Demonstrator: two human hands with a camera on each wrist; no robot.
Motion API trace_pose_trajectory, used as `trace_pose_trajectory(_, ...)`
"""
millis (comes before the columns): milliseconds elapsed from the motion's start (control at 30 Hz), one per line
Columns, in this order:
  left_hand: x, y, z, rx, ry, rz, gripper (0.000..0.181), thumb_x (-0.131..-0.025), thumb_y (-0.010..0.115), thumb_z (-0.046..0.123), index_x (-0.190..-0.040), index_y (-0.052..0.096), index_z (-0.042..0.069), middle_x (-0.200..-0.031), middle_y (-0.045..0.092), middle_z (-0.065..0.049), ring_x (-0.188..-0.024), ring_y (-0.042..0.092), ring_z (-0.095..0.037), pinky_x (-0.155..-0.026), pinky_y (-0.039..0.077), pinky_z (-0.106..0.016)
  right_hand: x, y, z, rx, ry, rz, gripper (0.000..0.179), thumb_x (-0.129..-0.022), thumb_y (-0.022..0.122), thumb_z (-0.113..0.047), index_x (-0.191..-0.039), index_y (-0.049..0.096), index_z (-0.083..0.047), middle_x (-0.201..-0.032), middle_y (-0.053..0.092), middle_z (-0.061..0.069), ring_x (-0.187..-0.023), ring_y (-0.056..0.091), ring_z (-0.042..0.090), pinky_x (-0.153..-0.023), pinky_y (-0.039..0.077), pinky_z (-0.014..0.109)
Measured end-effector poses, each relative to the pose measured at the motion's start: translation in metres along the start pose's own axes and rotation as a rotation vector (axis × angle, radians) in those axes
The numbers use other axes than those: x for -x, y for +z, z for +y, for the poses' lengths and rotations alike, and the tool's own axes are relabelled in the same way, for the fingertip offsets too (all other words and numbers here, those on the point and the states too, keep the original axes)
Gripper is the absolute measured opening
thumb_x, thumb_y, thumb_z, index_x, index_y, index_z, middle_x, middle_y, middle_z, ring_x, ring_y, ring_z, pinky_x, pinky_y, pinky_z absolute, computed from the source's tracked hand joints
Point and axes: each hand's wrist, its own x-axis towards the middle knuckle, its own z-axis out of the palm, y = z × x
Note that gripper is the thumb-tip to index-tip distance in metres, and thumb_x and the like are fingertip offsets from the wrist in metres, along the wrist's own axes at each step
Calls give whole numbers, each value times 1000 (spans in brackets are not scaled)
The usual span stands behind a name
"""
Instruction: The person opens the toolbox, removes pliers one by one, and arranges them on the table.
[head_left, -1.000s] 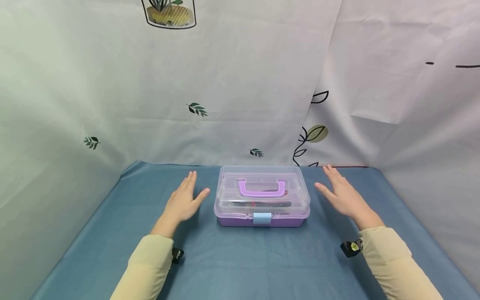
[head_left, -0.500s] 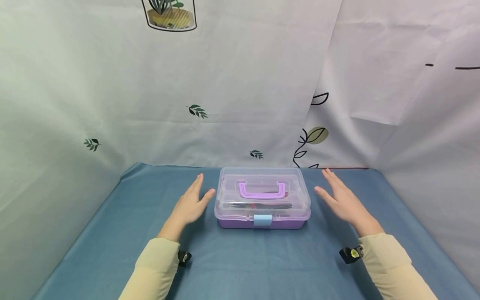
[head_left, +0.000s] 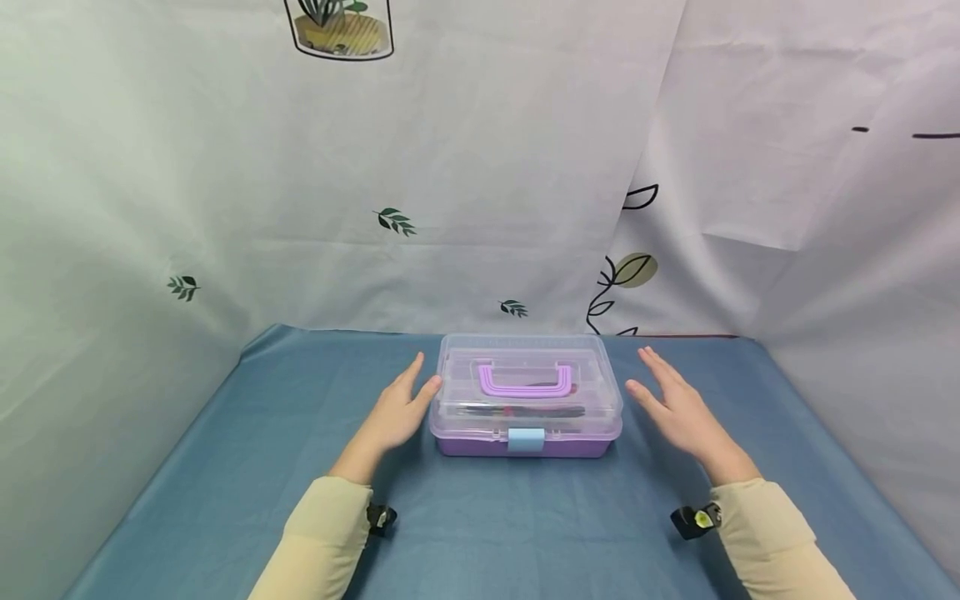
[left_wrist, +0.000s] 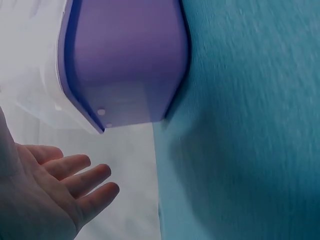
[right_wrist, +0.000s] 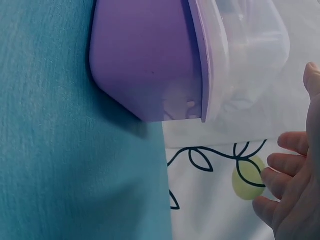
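A purple storage box (head_left: 480,447) with a clear lid, a lilac carry handle (head_left: 525,390) and a light blue latch (head_left: 526,440) sits closed on the blue cloth. Dark slender items (head_left: 525,411) show through the lid. Beside its left end, my left hand (head_left: 396,412) is held with fingers extended, the thumb tip right at the lid's edge in the head view. My right hand (head_left: 684,418) hovers off the right end, fingers straight and palm towards the box. Both wrist views show the purple end wall (left_wrist: 125,45) apart from the fingers.
Blue cloth (head_left: 517,533) covers the table. Behind it and along both sides hangs a pale fabric sheet (head_left: 480,167) printed with leaves. A small black camera is strapped at each wrist, below the cream sleeves (head_left: 322,533).
My left hand has moved right, closing in on the box's left end. The right hand has shifted slightly left towards it. The box has stayed in place.
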Motion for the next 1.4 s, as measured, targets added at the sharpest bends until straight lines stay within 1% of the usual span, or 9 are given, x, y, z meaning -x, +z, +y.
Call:
trace_pose_trajectory(167, -4, 3, 3, 83, -19, 4, 72, -96, 36, 57, -151, 23, 12, -153, 32, -13, -132, 43, -34, -112, 34, -51, 0, 4, 0, -18, -16, 5, 69, -98, 43, -44, -151, 20, -7, -156, 17, 21, -140, 19, 46, -108, 21, 69)
trace_pose_trajectory(333, -9, 5, 9, 163, -66, 19, 73, -95, 40, 57, -148, 29, 8, -149, 38, -17, -133, 41, -35, -113, 34, -50, -3, 8, -1, -28, -37, 10, 67, -98, 43, -43, -150, 22, -7, -156, 19, 20, -140, 21, 45, -108, 22, 68)
trace_pose_trajectory(500, -14, 5, 15, 246, -128, 11, 73, -92, 51, 52, -145, 35, 4, -145, 41, -22, -134, 40, -35, -112, 35, -49, -5, 10, -7, -53, -41, 1, 64, -99, 43, -42, -150, 25, -7, -155, 22, 20, -139, 22, 44, -109, 22, 67)
trace_pose_trajectory(667, -16, 5, 20, 324, -206, -13, 72, -88, 61, 43, -140, 40, -1, -139, 48, -23, -127, 48, -36, -103, 46, -48, -6, 7, -16, -100, -30, -20, 62, -100, 41, -42, -149, 26, -8, -154, 24, 21, -139, 24, 45, -109, 25, 66)
trace_pose_trajectory(833, -19, 5, 21, 429, -249, -52, 72, -87, 63, 40, -140, 39, -2, -139, 47, -23, -119, 54, -35, -92, 53, -45, -6, 3, -22, -170, -20, -42, 61, -100, 40, -40, -149, 27, -6, -152, 28, 23, -136, 31, 45, -107, 32, 63)
trace_pose_trajectory(933, -19, 5, 19, 460, -277, -66, 73, -87, 63, 41, -141, 38, -1, -140, 45, -23, -119, 54, -35, -93, 53, -44, -5, 2, -25, -204, 1, -64, 61, -100, 41, -41, -148, 27, -5, -151, 30, 24, -134, 34, 44, -105, 36, 61)
trace_pose_trajectory(1067, -16, 6, 19, 500, -312, -69, 75, -86, 65, 42, -142, 37, 2, -141, 44, -23, -121, 53, -35, -97, 51, -46, -2, 3, -29, -235, 13, -75, 62, -99, 43, -40, -148, 28, -4, -150, 32, 24, -134, 35, 43, -105, 37, 59)
trace_pose_trajectory(1233, -13, 7, 19, 512, -323, -61, 76, -85, 65, 44, -143, 37, 3, -142, 43, -23, -122, 52, -36, -97, 51, -46, 1, 1, -35, -250, -1, -46, 60, -99, 45, -38, -146, 31, -4, -149, 35, 22, -134, 37, 42, -105, 38, 59)
trace_pose_trajectory(1400, -13, 5, 22, 515, -332, -51, 77, -85, 66, 45, -143, 37, 5, -143, 41, -23, -123, 51, -36, -97, 51, -46, 1, -3, -46, -284, -42, -8, 55, -98, 49, -33, -143, 37, -4, -146, 41, 20, -131, 42, 38, -103, 41, 55)
